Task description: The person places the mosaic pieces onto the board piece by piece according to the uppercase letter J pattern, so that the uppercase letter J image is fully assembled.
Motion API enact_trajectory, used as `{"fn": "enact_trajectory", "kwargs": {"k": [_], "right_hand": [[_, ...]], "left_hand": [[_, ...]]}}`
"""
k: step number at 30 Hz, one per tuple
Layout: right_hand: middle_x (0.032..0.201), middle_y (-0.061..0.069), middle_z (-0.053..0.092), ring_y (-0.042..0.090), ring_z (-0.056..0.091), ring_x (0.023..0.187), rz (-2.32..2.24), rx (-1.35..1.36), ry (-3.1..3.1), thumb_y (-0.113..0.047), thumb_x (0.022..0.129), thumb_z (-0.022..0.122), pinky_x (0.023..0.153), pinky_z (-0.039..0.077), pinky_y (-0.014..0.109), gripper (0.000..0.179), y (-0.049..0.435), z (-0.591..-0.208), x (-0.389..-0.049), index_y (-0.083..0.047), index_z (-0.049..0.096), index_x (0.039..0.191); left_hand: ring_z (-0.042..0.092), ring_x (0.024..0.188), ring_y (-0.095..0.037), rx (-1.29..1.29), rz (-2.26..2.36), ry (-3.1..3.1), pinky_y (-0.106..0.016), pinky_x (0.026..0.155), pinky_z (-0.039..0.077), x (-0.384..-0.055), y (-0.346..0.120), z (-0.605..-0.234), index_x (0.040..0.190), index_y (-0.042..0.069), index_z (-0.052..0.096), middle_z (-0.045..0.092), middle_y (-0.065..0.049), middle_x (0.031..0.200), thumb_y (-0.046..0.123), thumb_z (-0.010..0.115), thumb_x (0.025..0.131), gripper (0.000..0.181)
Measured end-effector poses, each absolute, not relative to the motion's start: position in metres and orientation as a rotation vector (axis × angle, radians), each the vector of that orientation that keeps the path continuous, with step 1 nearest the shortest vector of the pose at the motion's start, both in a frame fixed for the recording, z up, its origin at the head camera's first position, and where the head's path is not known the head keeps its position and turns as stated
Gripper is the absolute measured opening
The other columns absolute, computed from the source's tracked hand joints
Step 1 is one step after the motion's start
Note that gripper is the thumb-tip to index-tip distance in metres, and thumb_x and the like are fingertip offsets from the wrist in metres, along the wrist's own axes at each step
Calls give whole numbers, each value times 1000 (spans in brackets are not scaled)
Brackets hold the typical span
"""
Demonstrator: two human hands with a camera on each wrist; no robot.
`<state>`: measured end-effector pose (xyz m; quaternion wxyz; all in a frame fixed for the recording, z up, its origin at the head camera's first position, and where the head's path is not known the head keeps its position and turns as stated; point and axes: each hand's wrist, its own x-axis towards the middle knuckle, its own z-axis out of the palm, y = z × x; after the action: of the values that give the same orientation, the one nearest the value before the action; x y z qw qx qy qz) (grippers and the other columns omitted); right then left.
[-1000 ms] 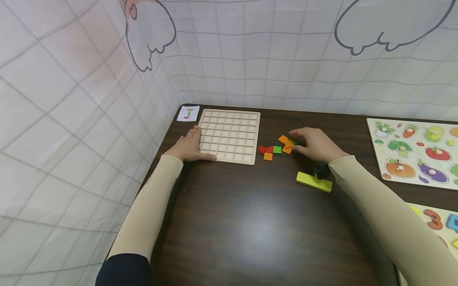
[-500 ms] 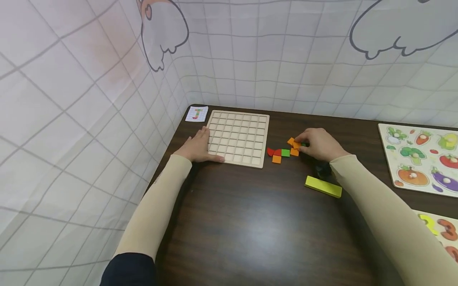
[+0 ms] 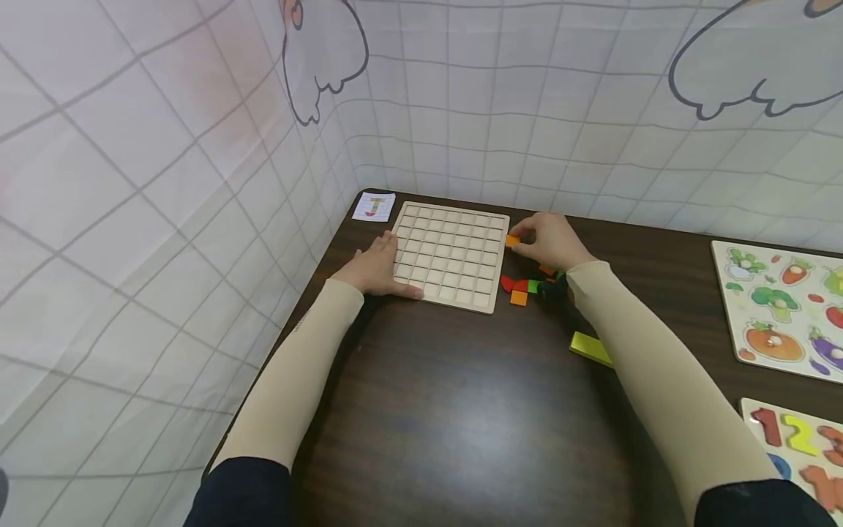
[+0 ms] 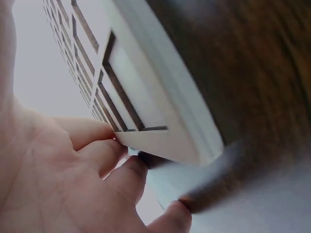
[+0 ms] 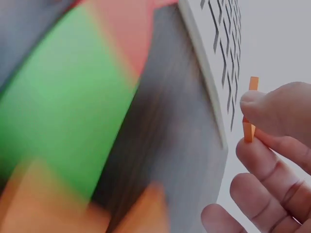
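Note:
My left hand (image 3: 374, 266) lies along the left side of a pale wooden grid board (image 3: 451, 254), thumb at its front edge. In the left wrist view, the fingertips touch the rim of the board (image 4: 160, 102). My right hand (image 3: 552, 241) pinches an orange square tile (image 3: 511, 241) between thumb and finger, just off the board's right edge. The right wrist view shows this tile (image 5: 249, 132) edge-on. Below that hand lie red pieces (image 3: 520, 285), a green tile (image 3: 533, 287) and an orange tile (image 3: 519, 298), with others partly hidden by the wrist.
A small card (image 3: 373, 206) with a coloured J sits at the far left corner. A yellow bar (image 3: 590, 349) lies partly under the right forearm. Vegetable (image 3: 757, 271) and number (image 3: 790, 446) puzzle boards stand at the right. Gridded cloth (image 3: 461, 95) hangs behind and left.
My right hand has picked up an orange tile from the pile and carried it left and away to the board's right edge. My left hand has stayed at the board. The head view has shifted.

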<state>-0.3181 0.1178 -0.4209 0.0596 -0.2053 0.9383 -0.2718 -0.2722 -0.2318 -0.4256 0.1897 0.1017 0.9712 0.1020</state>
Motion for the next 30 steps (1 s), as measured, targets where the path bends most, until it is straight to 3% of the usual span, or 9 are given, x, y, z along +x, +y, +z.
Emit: {"fn": "enact_trajectory", "kwargs": {"k": [15,30], "right_hand": [[132,15,71,33,63,125,-1027,-569,2722,-20,97,72,105,53,50,36,17,-429,-351,-6,73,130],[129,8,75,28,67,122,-913,-547,2787,-25,97,73,102,55,47,32,-10,-440,-362,-12,76,126]], "left_hand": [[7,165,-34,257,279,2770,-67,126,21,-267,-231,-426,167,1,6,4,-19,176,79,74,76,138],[8,165,-32,250,257,2751,-65,128,21,-255,-220,-423,167,2,6,4,-17,176,80,74,76,138]]}}
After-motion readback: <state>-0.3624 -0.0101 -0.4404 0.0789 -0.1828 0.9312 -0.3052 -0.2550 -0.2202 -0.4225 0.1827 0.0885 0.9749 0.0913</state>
